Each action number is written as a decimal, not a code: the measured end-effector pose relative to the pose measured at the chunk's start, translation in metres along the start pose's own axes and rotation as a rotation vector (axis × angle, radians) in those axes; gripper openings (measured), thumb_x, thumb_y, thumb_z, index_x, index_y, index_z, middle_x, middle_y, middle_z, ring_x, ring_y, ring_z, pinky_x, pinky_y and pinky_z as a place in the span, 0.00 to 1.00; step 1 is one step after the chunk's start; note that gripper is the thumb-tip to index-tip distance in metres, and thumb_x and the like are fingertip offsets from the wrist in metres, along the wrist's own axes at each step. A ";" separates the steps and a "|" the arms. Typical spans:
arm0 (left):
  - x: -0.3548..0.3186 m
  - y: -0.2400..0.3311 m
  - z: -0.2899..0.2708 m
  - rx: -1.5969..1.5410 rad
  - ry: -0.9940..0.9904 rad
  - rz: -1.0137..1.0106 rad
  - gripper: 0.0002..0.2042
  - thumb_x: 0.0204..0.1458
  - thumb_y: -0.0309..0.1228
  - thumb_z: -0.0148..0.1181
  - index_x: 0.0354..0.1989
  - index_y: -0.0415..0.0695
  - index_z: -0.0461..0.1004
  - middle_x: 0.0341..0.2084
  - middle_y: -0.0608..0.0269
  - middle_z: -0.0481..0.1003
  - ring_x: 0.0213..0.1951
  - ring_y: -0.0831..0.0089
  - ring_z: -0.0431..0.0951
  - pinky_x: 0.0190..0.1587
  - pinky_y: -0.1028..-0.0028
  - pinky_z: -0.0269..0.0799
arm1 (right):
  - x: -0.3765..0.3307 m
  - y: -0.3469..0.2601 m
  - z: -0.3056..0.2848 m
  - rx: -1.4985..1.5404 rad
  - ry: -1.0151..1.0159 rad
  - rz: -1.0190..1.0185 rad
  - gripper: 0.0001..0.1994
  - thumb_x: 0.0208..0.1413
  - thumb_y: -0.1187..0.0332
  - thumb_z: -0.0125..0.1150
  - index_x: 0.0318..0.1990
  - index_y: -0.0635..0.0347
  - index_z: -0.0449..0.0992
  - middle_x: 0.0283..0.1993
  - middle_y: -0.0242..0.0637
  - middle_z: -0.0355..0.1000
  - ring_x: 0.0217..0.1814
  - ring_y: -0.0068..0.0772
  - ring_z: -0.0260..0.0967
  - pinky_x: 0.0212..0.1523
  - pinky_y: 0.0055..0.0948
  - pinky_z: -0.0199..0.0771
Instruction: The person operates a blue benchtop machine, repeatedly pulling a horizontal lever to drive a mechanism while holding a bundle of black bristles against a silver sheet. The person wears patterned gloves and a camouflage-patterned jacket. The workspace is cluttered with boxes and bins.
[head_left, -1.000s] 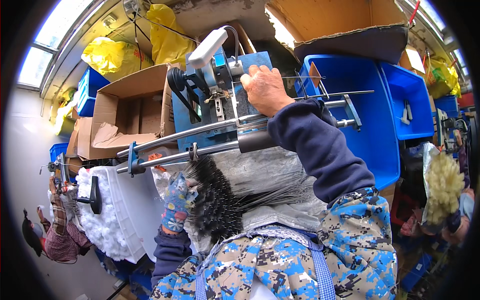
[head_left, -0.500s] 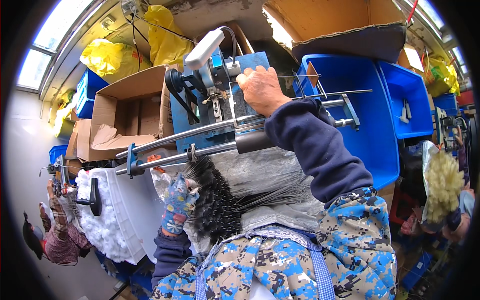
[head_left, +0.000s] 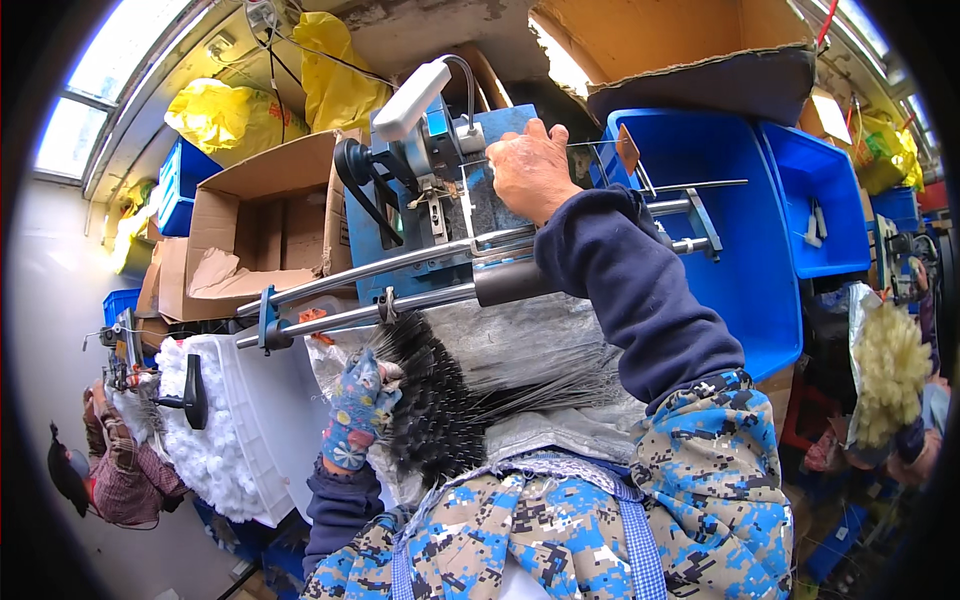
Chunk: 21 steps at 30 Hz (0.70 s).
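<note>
My right hand [head_left: 530,170] is bare and reaches up to a blue and grey bench machine [head_left: 425,190] with a white top piece. Its fingers curl around a thin metal wire [head_left: 600,147] at the machine's head. My left hand [head_left: 355,412] wears a flowered glove and grips a bundle of black bristle wire brushes [head_left: 440,420]. The brushes lie on a grey sheet [head_left: 520,350] in front of me, their thin wire stems fanning to the right. Two long steel rails [head_left: 400,280] run across just above the bundle.
A white crate of white fluffy pieces [head_left: 215,440] stands at left, open cardboard boxes [head_left: 260,240] behind it. Blue plastic bins [head_left: 740,220] are at right and yellow bags [head_left: 240,110] above. Another person in plaid [head_left: 120,480] works at far left. A pale fluffy brush [head_left: 888,375] hangs at right.
Hardly anything differs. My right hand stays at the machine head and has edged slightly upward. My left hand keeps its grip on the brush bundle.
</note>
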<state>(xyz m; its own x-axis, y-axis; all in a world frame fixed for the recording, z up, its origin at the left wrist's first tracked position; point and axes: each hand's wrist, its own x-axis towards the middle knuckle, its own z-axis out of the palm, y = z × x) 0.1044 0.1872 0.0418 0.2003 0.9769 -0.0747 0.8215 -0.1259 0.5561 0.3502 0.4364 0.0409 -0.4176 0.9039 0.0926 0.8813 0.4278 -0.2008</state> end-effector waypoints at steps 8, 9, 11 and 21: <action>0.003 0.000 0.006 -0.026 0.055 0.002 0.12 0.36 0.22 0.60 0.34 0.42 0.74 0.29 0.55 0.74 0.34 0.53 0.74 0.36 0.63 0.70 | -0.053 0.017 -0.010 0.013 0.144 -0.041 0.29 0.45 0.55 0.63 0.50 0.68 0.68 0.57 0.49 0.53 0.57 0.47 0.53 0.53 0.44 0.57; 0.007 0.006 0.007 -0.064 0.051 0.015 0.12 0.37 0.22 0.59 0.34 0.42 0.73 0.28 0.55 0.74 0.32 0.54 0.74 0.35 0.64 0.70 | -0.053 0.018 -0.007 0.040 0.149 -0.036 0.29 0.45 0.55 0.63 0.51 0.68 0.67 0.57 0.49 0.53 0.57 0.47 0.53 0.54 0.44 0.57; 0.015 0.012 0.006 -0.048 0.073 0.097 0.12 0.37 0.22 0.60 0.34 0.42 0.73 0.28 0.55 0.74 0.32 0.54 0.75 0.35 0.64 0.70 | -0.050 0.013 -0.011 0.051 0.106 -0.014 0.30 0.45 0.56 0.63 0.52 0.68 0.66 0.55 0.50 0.52 0.55 0.48 0.55 0.51 0.42 0.63; -0.005 0.013 0.001 -0.102 0.112 -0.010 0.12 0.35 0.19 0.58 0.33 0.41 0.73 0.27 0.56 0.73 0.32 0.58 0.75 0.35 0.67 0.70 | -0.046 0.000 -0.016 0.167 -0.120 0.012 0.28 0.47 0.61 0.61 0.53 0.69 0.63 0.46 0.53 0.58 0.43 0.52 0.70 0.42 0.39 0.72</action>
<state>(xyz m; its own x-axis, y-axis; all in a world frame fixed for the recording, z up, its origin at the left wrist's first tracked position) 0.1149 0.1805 0.0487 0.1270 0.9919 0.0090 0.7633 -0.1035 0.6377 0.3727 0.3948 0.0528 -0.4397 0.8978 -0.0252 0.8416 0.4021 -0.3607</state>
